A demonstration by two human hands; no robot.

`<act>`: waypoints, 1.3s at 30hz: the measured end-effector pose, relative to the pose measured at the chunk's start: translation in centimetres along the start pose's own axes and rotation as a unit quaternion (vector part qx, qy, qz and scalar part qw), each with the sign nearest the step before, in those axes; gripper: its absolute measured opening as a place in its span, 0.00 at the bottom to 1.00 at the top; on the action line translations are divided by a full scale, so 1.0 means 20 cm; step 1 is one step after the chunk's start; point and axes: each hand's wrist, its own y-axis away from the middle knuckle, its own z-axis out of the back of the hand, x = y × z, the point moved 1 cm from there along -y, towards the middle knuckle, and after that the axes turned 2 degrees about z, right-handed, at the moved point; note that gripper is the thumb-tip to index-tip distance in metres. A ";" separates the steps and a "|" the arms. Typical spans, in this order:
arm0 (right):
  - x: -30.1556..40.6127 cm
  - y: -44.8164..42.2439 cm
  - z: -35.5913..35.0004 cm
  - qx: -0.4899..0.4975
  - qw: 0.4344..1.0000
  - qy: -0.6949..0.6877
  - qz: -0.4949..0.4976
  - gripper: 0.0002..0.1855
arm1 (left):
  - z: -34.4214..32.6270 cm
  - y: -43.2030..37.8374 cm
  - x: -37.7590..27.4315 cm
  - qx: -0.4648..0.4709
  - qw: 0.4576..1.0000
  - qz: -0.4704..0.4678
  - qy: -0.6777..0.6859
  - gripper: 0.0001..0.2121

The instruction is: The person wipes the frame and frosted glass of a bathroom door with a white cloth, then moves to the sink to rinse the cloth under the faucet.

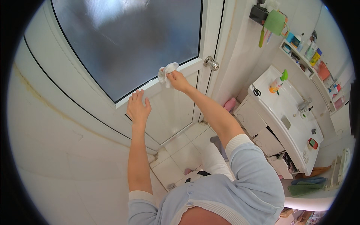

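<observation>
A crumpled white cloth (167, 73) is gripped in my right hand (177, 80). It rests against the bottom rail of a white door (168, 109), along the lower edge of its frosted glass pane (146, 42). To the left, my left hand (138, 107) holds nothing; its fingers are spread by the same rail, near the pane's lower left corner. Whether its fingertips press on the frame is hard to tell. A round metal doorknob (211, 64) sits on the door's right stile, up and right of the cloth.
At right stands a white washbasin cabinet (250, 114) with scissors (256, 91), a spray bottle (277, 83) and a faucet (304, 105) on top. Above it, a wall shelf (298, 57) carries several toiletries. A pink object (230, 104) lies on the tiled floor (177, 160) beside the cabinet.
</observation>
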 end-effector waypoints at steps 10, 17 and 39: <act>-0.14 -0.04 0.07 -0.032 0.977 -0.205 -0.045 0.15 | -0.04 0.00 -0.03 -0.013 1.000 0.017 -0.009 0.17; -0.23 -0.01 0.74 -0.220 0.931 -0.289 -0.038 0.17 | -0.03 0.02 -0.10 -0.021 0.997 0.076 0.021 0.16; -0.77 -0.21 1.25 -0.081 0.843 0.378 0.375 0.30 | -0.49 -0.15 -0.70 -0.058 0.994 0.087 -0.007 0.21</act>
